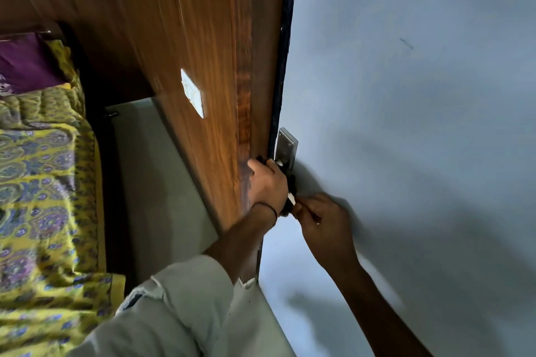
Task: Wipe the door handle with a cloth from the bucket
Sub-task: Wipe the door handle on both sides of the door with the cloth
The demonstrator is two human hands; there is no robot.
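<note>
The left hand [268, 184] holds a dark cloth [291, 182] tight around the door handle [287, 148] to rub it, while the right hand [324, 219] pinches the cloth's loose end.

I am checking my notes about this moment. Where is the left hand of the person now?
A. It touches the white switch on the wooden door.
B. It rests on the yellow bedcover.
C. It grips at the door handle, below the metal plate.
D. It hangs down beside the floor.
C: the left hand closes around the door handle with a dark cloth, just under the metal plate.
</note>
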